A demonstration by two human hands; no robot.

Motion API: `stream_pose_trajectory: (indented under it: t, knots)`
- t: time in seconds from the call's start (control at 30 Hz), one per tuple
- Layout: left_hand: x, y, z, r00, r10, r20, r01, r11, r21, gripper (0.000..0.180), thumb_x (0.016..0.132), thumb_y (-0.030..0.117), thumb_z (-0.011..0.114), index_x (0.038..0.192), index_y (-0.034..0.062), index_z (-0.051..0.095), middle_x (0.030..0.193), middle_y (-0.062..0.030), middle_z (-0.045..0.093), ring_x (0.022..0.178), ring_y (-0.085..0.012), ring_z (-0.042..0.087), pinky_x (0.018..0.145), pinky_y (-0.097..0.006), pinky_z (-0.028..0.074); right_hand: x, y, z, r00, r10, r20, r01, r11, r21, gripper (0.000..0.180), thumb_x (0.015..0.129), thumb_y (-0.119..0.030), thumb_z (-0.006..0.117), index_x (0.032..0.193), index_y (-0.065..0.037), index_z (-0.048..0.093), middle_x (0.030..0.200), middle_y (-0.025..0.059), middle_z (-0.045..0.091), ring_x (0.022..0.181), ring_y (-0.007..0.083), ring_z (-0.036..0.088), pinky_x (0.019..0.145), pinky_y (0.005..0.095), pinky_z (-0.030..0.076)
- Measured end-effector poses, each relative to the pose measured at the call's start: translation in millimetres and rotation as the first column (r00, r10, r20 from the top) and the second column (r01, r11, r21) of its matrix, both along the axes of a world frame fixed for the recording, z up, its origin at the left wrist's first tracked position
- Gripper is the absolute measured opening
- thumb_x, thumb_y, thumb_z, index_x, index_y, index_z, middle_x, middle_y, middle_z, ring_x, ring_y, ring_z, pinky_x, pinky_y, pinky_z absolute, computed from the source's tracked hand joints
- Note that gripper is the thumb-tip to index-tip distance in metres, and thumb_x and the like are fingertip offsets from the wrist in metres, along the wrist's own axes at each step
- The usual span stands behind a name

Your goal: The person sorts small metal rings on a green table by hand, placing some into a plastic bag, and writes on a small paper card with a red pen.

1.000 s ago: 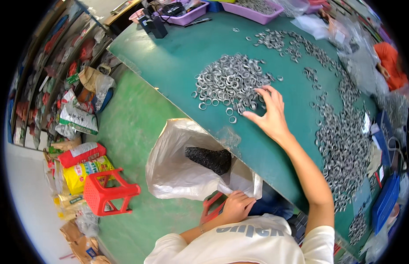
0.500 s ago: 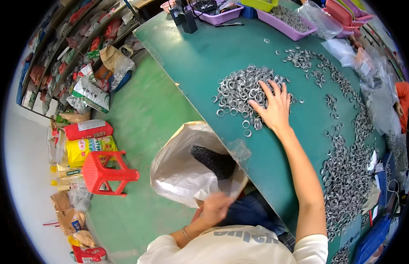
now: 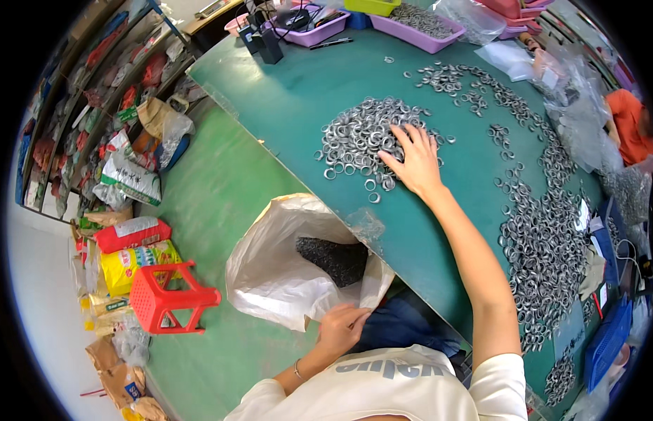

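Small metal rings, dull grey and plain-banded, are heaped in a loose pile [image 3: 361, 130] on the green table [image 3: 298, 88], overlapping at many angles. The pile is densest at the middle and thins to scattered singles at its rim. The right hand [image 3: 416, 165] is laid over the pile's right side, fingers spread wide, thumb held well apart. Rings are touched by the fingertips and seen between thumb and forefinger; whether any are gripped beneath the hand cannot be told. Most of the pile lies to the left of the fingers and beyond them.

At the table's edge, the rim of a white sack [image 3: 260, 270] is pinched between the bunched fingers of the left hand [image 3: 339, 331]. The sack's mouth is held wide, and a black, grainy mass [image 3: 333, 261] is seen inside.

Counts: one pile under the right hand, its rings too many to number; two rings just off its near edge, one nearer than the other; one longer spread of rings [image 3: 544, 259] along the table's right side; one sack; one red stool [image 3: 154, 300] on the floor to the left.
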State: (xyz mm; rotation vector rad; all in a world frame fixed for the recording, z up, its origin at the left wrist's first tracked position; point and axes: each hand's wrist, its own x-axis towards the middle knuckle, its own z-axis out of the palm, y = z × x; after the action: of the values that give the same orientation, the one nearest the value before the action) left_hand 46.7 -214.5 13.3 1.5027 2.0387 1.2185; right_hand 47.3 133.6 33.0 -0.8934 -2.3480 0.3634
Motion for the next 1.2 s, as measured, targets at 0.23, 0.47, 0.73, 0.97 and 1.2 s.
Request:
stream_pose_trajectory:
  t: [0.23,0.47,0.73,0.97,1.2]
  knots:
    - [-19,28,41,0.997,-0.057,0.057,0.057,0.998,0.017,0.021,0.082,0.004,0.066,0.103,0.0013,0.066,0.105,-0.0149,0.066,0.101,-0.0312,0.062,0.088,-0.038,0.049,29,-22,-3,0.998,-0.019,-0.057,0.021,0.999,0.034,0.053,0.080,-0.038,0.068,0.124,-0.008,0.057,0.126,0.0189,0.049,0.122,0.0375,0.042,0.103,0.0521,0.031]
    - [-87,169,50,0.901,0.056,-0.431,-0.014,0.995,0.100,0.069,0.085,0.021,0.068,0.143,0.0058,0.033,0.150,-0.0215,0.026,0.137,-0.0441,0.025,0.110,-0.052,0.025,56,-40,-7,0.998,0.003,-0.068,0.000,0.999,0.037,0.044,0.082,-0.025,0.067,0.120,-0.005,0.057,0.126,0.0214,0.050,0.119,0.0396,0.045,0.103,0.0471,0.035]
    - [-110,265,-1,0.840,0.332,-0.428,-0.359,0.933,0.021,0.062,0.093,0.041,0.049,0.146,0.0131,0.033,0.149,-0.0172,0.031,0.136,-0.0457,0.023,0.106,-0.068,0.015,48,-23,12,0.962,0.052,-0.268,-0.090,0.987,-0.131,0.046,0.083,-0.028,0.064,0.125,-0.011,0.057,0.129,0.0165,0.049,0.124,0.0374,0.041,0.104,0.0484,0.032]
    - [-84,261,0,0.871,0.247,-0.424,-0.222,0.969,0.108,0.053,0.092,0.034,0.052,0.140,0.0117,0.040,0.145,-0.0156,0.033,0.134,-0.0459,0.025,0.105,-0.066,0.018,44,-10,-4,0.989,0.145,0.020,-0.145,0.989,0.004,0.044,0.091,-0.033,0.053,0.132,-0.017,0.052,0.132,0.0117,0.049,0.127,0.0345,0.039,0.108,0.0565,0.026]
    - [-54,250,4,0.903,0.064,-0.426,-0.001,0.989,0.147,0.049,0.091,0.031,0.053,0.136,0.0111,0.044,0.140,-0.0159,0.035,0.132,-0.0430,0.027,0.106,-0.062,0.019,72,-30,-17,0.991,0.107,-0.085,-0.105,0.994,0.027,0.036,0.091,-0.019,0.053,0.126,-0.009,0.052,0.128,0.0145,0.049,0.125,0.0353,0.041,0.101,0.0572,0.031]
